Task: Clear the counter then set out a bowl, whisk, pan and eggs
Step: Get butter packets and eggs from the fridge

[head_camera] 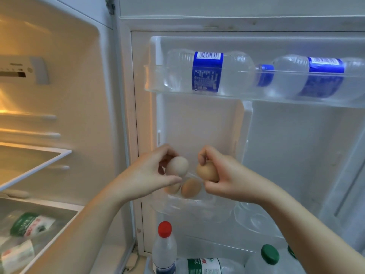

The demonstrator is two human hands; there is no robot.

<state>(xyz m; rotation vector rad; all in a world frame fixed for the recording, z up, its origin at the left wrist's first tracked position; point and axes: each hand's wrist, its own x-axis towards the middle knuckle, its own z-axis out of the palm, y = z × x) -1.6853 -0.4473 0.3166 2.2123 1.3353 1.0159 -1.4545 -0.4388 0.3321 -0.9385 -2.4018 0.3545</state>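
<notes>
Just above the clear egg tray (197,206) on the fridge door, the left hand (150,173) has its grip curled round a pale egg (177,167), and the right hand (227,175) pinches a brown egg (207,172). Two more eggs (190,187) sit in the tray, partly hidden by the hands. Well above it lie two water bottles (207,73) with blue labels; a barcode shows, but the print is too blurred to read. Below the tray stand a red-capped bottle (165,246) and a green-capped bottle (269,254).

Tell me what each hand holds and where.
The left hand pinches a pale egg, fingers on top, thumb beneath; the right hand pinches a brown egg likewise.
</notes>
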